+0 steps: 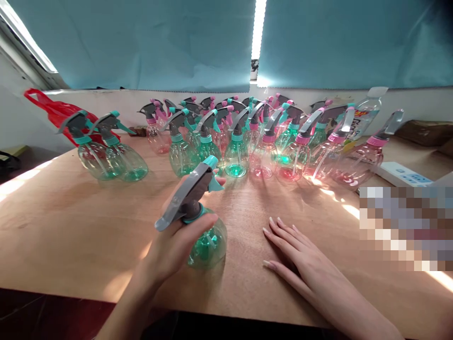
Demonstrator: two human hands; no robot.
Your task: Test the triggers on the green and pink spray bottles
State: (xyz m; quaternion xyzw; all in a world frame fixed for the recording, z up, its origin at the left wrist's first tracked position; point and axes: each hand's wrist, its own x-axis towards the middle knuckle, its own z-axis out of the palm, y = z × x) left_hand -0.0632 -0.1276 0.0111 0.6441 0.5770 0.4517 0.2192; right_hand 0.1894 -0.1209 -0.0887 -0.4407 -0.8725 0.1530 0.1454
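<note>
A green spray bottle with a grey and teal trigger head stands near the front of the wooden table. My left hand is wrapped round its neck just under the head; some fingers are hidden behind it. To the right, my right hand lies flat on the tabletop, fingers stretched out, holding nothing. Beyond both hands several more spray bottles stand close together, among them a green spray bottle and a pink spray bottle. Two green spray bottles stand apart at the left, one being the nearer green bottle.
A red plastic bag lies behind the left pair of bottles. At the right are a clear plastic bottle with a label, a white power strip and a brown object. The wooden table ends close in front of me.
</note>
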